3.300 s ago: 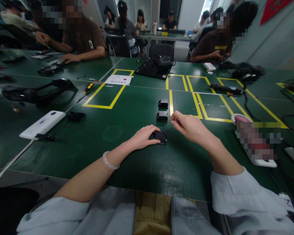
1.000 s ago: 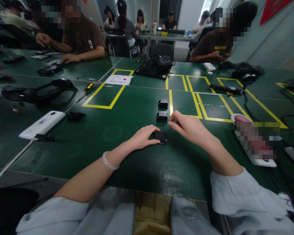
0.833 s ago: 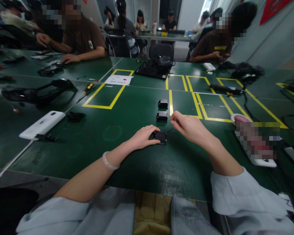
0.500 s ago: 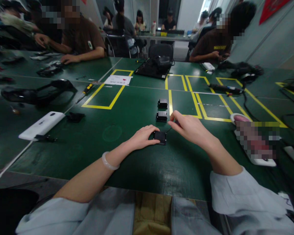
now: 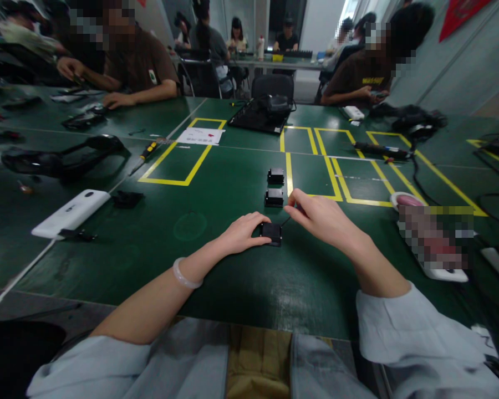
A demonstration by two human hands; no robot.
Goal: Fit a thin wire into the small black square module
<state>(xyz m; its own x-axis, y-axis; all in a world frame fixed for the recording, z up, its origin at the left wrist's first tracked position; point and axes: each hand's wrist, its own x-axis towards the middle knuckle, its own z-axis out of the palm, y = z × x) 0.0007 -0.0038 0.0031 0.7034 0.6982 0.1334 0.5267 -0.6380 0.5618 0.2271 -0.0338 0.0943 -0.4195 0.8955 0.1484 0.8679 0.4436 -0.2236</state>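
A small black square plastic module (image 5: 271, 233) lies flat on the green table mat (image 5: 216, 210), and everything else is placed from it. It is a shallow box shape, but its inside does not show (too dark and too small to tell what it holds). The left hand (image 5: 243, 233) rests on the mat just left of the module, fingers curled together, thumb and forefinger tips pressed against the module's left edge and pinning it down. The right hand (image 5: 322, 217) hovers just right of and beyond the module, thumb and forefinger pinched shut on the upper end of a thin dark tool (image 5: 289, 218) that slants down to the module's far right corner; what kind of tool it is cannot be told.

Straight beyond the module stand two more small black modules, the nearer one (image 5: 274, 197) close by and the farther one (image 5: 275, 175) past it, both beside a yellow tape line (image 5: 290, 172). Well to the left of the module lies a white oblong device (image 5: 70, 213). Other people sit at the table's far side.
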